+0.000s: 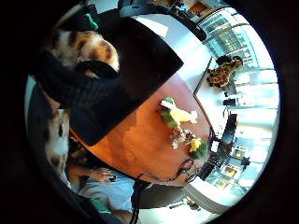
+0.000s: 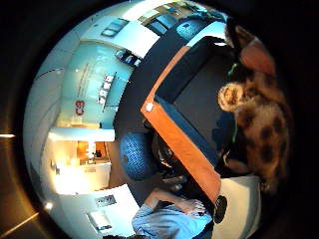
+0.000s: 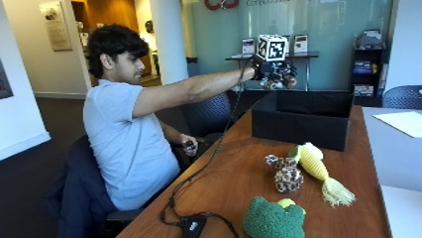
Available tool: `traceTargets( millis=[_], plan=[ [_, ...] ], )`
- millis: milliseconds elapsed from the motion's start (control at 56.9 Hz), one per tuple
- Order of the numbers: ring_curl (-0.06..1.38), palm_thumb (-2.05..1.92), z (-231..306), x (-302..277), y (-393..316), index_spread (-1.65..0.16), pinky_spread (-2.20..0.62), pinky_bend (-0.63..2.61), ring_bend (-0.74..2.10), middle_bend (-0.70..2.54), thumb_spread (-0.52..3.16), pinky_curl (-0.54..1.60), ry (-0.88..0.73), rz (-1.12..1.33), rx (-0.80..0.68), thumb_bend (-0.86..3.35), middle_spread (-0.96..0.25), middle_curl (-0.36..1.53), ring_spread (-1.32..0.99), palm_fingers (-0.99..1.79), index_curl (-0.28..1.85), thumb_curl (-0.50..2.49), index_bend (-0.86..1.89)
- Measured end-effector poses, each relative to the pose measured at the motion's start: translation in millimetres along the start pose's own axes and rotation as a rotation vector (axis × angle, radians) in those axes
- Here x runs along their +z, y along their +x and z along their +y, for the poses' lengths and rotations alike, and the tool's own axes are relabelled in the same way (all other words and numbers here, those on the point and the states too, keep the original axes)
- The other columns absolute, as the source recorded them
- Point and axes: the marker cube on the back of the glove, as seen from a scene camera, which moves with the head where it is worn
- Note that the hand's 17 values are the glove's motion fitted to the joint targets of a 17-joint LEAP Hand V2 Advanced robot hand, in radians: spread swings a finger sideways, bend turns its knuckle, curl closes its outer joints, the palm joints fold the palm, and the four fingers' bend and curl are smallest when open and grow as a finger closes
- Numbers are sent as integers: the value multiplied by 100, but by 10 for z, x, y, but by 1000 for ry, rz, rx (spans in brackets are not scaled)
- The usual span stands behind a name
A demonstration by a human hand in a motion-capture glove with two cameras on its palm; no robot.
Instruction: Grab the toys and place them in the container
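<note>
In the outside view my gloved right hand is held out at arm's length above the near rim of the black container. Its fingers grip a brown spotted plush toy. Both palm views show that spotted plush close to the palm, with the container's dark inside below. On the wooden table lie a small leopard-spotted plush, a yellow corn plush and a green broccoli plush. These lie together on the table beyond the container.
A black cable runs to a small black device at the table's near edge. A white sheet lies at the right. The person's bare left hand rests below the table edge. Blue chairs stand beside the table.
</note>
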Motion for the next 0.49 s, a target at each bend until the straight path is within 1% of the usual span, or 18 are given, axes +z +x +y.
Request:
traceTargets(
  millis=[35,53,70,88,123,141,158,176,246,369,492],
  plan=[
    [29,44,3,34,-4,-25,-25,127,60,14,158,41,-42,16,11,54,2,23,-4,25,53,56,45],
    [26,37,6,47,-1,-27,-23,127,50,13,157,41,-60,26,16,50,3,22,-3,6,53,53,43],
    [27,29,10,55,3,-28,-19,128,43,15,156,43,-72,34,23,45,3,24,-3,-11,52,50,38],
    [26,22,13,58,8,-28,-15,126,40,15,154,43,-77,41,29,41,3,24,-2,-22,52,47,35],
    [24,9,23,55,25,-29,-11,124,32,14,150,41,-75,48,37,33,2,23,-1,-30,49,42,27],
    [22,9,30,49,38,-30,-9,123,29,13,150,40,-72,51,38,32,2,23,-1,-26,48,42,28],
    [21,0,39,43,51,-30,-7,120,25,13,146,39,-69,55,39,26,2,23,-1,-32,46,39,23],
    [21,-3,48,36,63,-31,-5,119,23,11,144,39,-66,59,39,23,2,23,-1,-31,45,38,21],
    [19,-6,74,-1,97,-32,0,115,16,9,139,37,-46,69,45,16,2,21,0,-27,41,35,16],
    [18,-4,193,-106,278,-33,4,107,16,9,135,34,-27,98,54,7,1,19,0,-21,40,32,19],
    [18,-2,447,-268,652,-34,6,103,16,10,135,32,-14,90,102,2,1,18,-1,-19,40,31,19]
  ],
)
